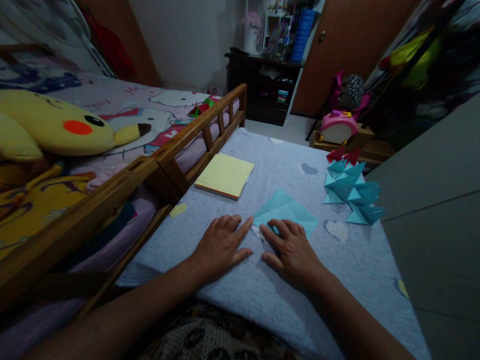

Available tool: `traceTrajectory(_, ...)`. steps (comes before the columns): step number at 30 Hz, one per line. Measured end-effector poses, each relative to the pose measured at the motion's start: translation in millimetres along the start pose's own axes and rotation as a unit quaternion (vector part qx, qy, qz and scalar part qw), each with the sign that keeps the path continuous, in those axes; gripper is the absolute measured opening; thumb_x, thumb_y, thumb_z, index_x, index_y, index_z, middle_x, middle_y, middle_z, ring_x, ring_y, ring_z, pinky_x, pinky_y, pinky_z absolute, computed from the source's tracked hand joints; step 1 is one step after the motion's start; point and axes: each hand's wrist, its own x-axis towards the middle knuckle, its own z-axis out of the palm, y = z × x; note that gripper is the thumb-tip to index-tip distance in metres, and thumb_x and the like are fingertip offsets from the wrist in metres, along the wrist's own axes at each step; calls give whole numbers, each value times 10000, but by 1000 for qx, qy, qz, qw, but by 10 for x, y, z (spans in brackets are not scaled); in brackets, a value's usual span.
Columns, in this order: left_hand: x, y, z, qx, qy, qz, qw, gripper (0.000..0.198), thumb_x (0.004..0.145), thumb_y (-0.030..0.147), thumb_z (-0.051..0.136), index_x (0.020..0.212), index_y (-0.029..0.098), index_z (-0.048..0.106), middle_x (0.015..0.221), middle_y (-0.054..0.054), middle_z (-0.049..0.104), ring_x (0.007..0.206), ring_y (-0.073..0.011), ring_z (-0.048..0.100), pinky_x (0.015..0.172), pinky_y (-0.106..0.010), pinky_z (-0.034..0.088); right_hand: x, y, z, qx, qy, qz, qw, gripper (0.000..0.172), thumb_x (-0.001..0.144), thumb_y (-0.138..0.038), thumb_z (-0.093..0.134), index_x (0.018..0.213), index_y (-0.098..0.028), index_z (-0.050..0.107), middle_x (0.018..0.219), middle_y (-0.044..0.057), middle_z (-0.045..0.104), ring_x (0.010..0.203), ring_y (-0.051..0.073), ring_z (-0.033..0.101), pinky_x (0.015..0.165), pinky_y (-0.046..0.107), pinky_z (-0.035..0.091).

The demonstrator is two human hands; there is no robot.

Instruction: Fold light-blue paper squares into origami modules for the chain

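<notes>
A light blue folded paper lies on the pale quilted mattress in front of me. My left hand lies flat on the quilt with its fingers spread, the index fingertip touching the paper's near left corner. My right hand also lies flat and open, its fingertips pressing on the paper's near edge. Neither hand grips anything.
A stack of yellow square paper lies to the far left on the quilt. Several folded blue and red paper pieces sit at the right. A wooden bed rail and a yellow plush toy are to the left.
</notes>
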Motion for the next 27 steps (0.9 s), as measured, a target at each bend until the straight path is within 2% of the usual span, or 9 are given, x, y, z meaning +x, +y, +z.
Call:
traceTrajectory(4, 19, 22, 0, 0, -10, 38, 999, 648, 953, 565, 556, 1508, 275, 386, 1376, -101, 511, 1215, -302, 444, 1052, -446, 362, -1, 0, 7, 16, 0, 2, 1000, 573, 967, -568, 499, 1472, -299, 466, 1431, 81, 533, 1262, 337, 452, 1056, 471, 363)
traceTrajectory(12, 13, -44, -34, 15, -33, 11, 999, 724, 912, 629, 586, 1517, 281, 396, 1405, -107, 507, 1221, -324, 455, 1045, -489, 366, 3, -2, 8, 31, -5, 4, 1000, 585, 963, -587, 490, 1474, -302, 465, 1432, 80, 532, 1265, 340, 452, 1059, 474, 359)
traceTrajectory(17, 28, -13, -39, 18, -10, 9, 1000, 722, 928, 632, 551, 1506, 227, 404, 1422, -131, 513, 1231, -339, 450, 1052, -511, 358, 1, -10, -15, 37, -5, 6, 999, 588, 965, -601, 478, 1464, -292, 473, 1429, 82, 541, 1266, 334, 455, 1064, 472, 351)
traceTrajectory(20, 71, 46, -25, -7, 24, 69, 997, 665, 957, 564, 541, 1506, 226, 381, 1482, -115, 477, 1301, -332, 409, 1122, -512, 296, -3, -24, -23, 41, -3, 2, 999, 585, 971, -602, 464, 1459, -278, 475, 1432, 80, 544, 1266, 329, 455, 1066, 472, 350)
traceTrajectory(23, 116, 90, 17, -44, 32, 149, 987, 600, 991, 485, 512, 1503, 212, 359, 1511, -92, 463, 1359, -288, 388, 1164, -445, 272, -10, -41, -28, 37, -1, 3, 999, 570, 965, -601, 479, 1429, -271, 507, 1451, 73, 536, 1268, 322, 464, 1070, 468, 356)
traceTrajectory(27, 143, 96, 77, -67, 24, 165, 984, 583, 997, 468, 502, 1476, 158, 382, 1489, -115, 493, 1352, -264, 438, 1150, -396, 308, -48, -32, -31, 34, -5, -4, 999, 589, 965, -572, 500, 1448, -234, 498, 1484, 81, 526, 1305, 306, 468, 1096, 455, 356)
